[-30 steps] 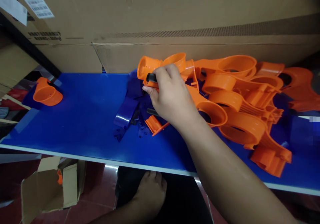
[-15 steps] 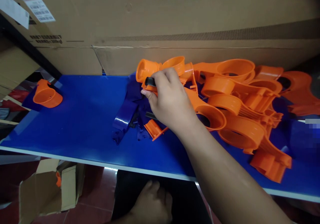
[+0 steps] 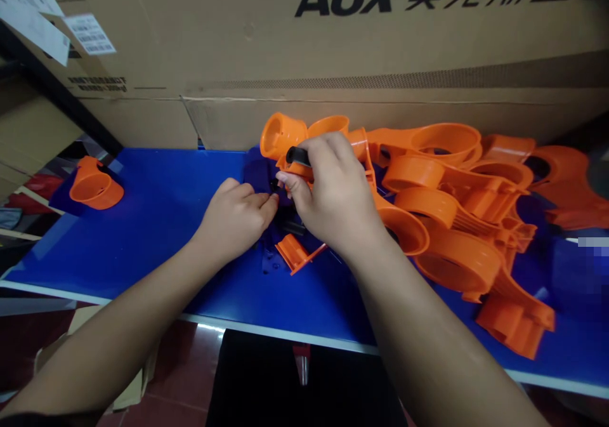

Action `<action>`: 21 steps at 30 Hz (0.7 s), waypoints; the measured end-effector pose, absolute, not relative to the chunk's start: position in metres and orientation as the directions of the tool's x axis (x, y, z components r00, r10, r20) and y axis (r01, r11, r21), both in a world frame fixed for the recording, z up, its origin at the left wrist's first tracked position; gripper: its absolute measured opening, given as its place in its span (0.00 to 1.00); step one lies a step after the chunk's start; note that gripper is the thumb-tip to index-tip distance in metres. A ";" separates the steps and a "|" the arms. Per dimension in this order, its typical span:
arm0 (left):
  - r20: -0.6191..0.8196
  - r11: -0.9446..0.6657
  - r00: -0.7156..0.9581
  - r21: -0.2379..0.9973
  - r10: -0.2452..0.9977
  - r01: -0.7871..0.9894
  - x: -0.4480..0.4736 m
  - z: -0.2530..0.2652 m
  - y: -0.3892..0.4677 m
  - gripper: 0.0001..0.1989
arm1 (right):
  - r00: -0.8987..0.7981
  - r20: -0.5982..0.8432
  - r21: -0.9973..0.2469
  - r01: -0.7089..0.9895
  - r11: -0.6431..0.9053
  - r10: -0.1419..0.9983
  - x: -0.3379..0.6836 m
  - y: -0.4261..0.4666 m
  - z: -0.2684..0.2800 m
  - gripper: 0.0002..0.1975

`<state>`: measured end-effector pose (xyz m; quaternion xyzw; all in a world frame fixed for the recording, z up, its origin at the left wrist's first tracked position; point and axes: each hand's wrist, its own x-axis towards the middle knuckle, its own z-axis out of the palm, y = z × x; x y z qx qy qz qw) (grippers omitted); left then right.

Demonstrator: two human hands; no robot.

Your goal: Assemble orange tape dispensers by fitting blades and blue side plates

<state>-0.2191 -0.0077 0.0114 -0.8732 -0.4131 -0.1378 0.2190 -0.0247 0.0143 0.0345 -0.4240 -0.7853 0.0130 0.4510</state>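
My right hand [image 3: 340, 192] is closed on an orange plastic tape dispenser [image 3: 299, 169], with a black cylindrical piece [image 3: 297, 155] showing at its top by my fingers. Its lower part is hidden behind the hand. Close by on the left, my left hand [image 3: 238, 214] has its fingers curled together, the tips nearly meeting my right thumb beside a small dark part. What they pinch, if anything, I cannot make out. Under both hands lie dark blue glossy strips [image 3: 257, 168]. A small loose orange piece [image 3: 295, 254] rests just in front of them.
Several orange tape dispensers [image 3: 459, 265] are heaped on the right of the blue shelf [image 3: 157, 224]. Another orange ring-shaped piece [image 3: 98, 189] sits at the far left. A large cardboard box [image 3: 214, 40] stands behind. Below the front edge is an opened carton [image 3: 126, 395].
My left hand has risen from my lap to the dark parts beside my right hand. My right hand keeps its hold on the orange dispenser. The camera view has shifted slightly.
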 end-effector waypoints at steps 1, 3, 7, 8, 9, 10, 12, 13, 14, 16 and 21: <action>0.384 -0.564 0.625 -0.271 0.680 0.780 -0.215 0.009 -0.003 0.16 | -0.240 0.700 -0.399 0.649 0.648 0.673 -0.024 0.015 0.035 0.08; 0.318 -0.569 0.620 -0.245 0.717 0.785 -0.211 0.008 0.000 0.16 | -0.255 0.702 -0.393 0.640 0.660 0.665 -0.022 0.016 0.036 0.08; 0.318 -0.572 0.566 -0.084 0.761 0.816 -0.219 0.024 -0.002 0.09 | -0.276 0.687 -0.391 0.639 0.662 0.672 -0.017 0.017 0.039 0.08; 0.373 -0.568 0.535 -0.025 0.758 0.822 -0.221 0.031 -0.003 0.10 | -0.279 0.685 -0.390 0.639 0.663 0.673 -0.016 0.017 0.039 0.08; 0.447 -0.570 0.495 0.043 0.745 0.820 -0.222 0.038 -0.004 0.10 | -0.284 0.685 -0.389 0.637 0.666 0.671 -0.015 0.017 0.040 0.08; 0.529 -0.580 0.443 0.118 0.724 0.806 -0.221 0.045 -0.004 0.11 | -0.289 0.686 -0.387 0.632 0.671 0.668 -0.015 0.017 0.040 0.08; 0.657 -0.614 0.329 0.260 0.678 0.745 -0.214 0.056 -0.003 0.14 | -0.304 0.688 -0.384 0.619 0.686 0.659 -0.014 0.017 0.040 0.06; 0.689 -0.627 0.285 0.311 0.666 0.714 -0.208 0.059 -0.002 0.15 | -0.313 0.689 -0.381 0.611 0.694 0.654 -0.013 0.017 0.040 0.07; 0.703 -0.636 0.256 0.350 0.664 0.688 -0.203 0.060 0.000 0.15 | -0.321 0.690 -0.377 0.605 0.701 0.648 -0.013 0.018 0.040 0.07; 0.703 -0.642 0.220 0.417 0.677 0.643 -0.193 0.058 0.004 0.11 | -0.332 0.692 -0.367 0.602 0.709 0.641 -0.012 0.019 0.039 0.08; 0.608 -0.575 0.088 0.680 0.789 0.455 -0.186 0.038 0.007 0.07 | -0.373 0.662 -0.341 0.623 0.704 0.650 -0.010 0.020 0.038 0.06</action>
